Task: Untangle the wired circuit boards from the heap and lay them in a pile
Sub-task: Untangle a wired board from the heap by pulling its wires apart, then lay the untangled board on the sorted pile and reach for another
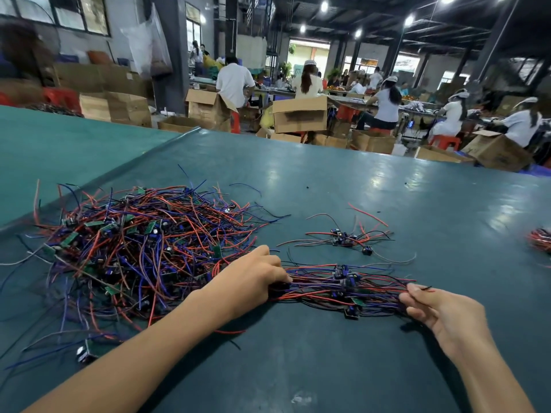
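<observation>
On the near table (298, 368), 1 bunch of wired boards (343, 289) is held at both ends, the grip of the left hand (253, 278) clamped on it beside the big heap (143, 248) and that of the right hand (438, 311) pinched on wire tips, so it probably needs laying down neatly next.

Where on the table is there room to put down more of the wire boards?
Bare mat lies between the two forearms, and beyond the small pile toward the far edge. Crowded: the big heap on the left, and the bundle that the left hand and right hand hold.
</observation>
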Available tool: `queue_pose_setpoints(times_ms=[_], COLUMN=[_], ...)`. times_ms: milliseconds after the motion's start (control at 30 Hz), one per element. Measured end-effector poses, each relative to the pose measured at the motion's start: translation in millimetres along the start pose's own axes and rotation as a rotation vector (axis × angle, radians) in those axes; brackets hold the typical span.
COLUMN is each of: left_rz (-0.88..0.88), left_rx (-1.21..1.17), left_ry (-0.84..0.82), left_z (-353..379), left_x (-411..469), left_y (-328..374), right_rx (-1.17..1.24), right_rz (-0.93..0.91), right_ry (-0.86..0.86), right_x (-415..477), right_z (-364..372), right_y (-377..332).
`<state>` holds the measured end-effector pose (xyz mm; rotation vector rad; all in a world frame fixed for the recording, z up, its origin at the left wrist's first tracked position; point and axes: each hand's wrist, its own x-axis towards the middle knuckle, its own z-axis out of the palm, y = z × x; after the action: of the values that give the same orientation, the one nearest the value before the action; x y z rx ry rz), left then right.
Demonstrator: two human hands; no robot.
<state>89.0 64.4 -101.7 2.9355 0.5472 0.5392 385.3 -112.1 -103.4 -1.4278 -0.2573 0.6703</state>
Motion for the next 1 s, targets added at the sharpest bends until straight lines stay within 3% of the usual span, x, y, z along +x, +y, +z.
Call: queue_pose_setpoints(times_ms=[200,433,567,667,767,833,1000], left_rz=[-0.073,-0.155,-0.251,-0.327,-0.379,-0.313,-0.185], left_rx=[-0.027,0.299,0.299,0.299,0.369,0.464,0.584], left_ry=[-0.034,-0.158,-0.022,0.125,0.004,-0.115,-0.313], left_z=[13.5,-8.6,-45.6,-74.1,-95.0,-97.9,-81.7], left_x=[-8.3,-18.9,-28.4,-36.1,-34.8,-31.5,-19.5], left_y=[-3.4,-3.2,-15.9,-37.3,-62.7,-72.1,-75.1], right_rx=[-0.329,-0.412,-0.504,-0.59,-0.651,-0.701,-0.772], right_rz=[-0.246,-0.366,-0.495,-0.876,-1.186,-1.302,-1.35], right_ry=[0.199,0.252,0.355,0.455,0.372,0.295,0.083], right_x=[7.6,3.1,-10.2,-21.7,-29.4,-31.3,-28.2], right_z=[5.1,6.1,10.1,14.0,22.6,29.7,30.7], right_y=[22.8,31.8,28.5,28.8,32.8,37.4,43.5])
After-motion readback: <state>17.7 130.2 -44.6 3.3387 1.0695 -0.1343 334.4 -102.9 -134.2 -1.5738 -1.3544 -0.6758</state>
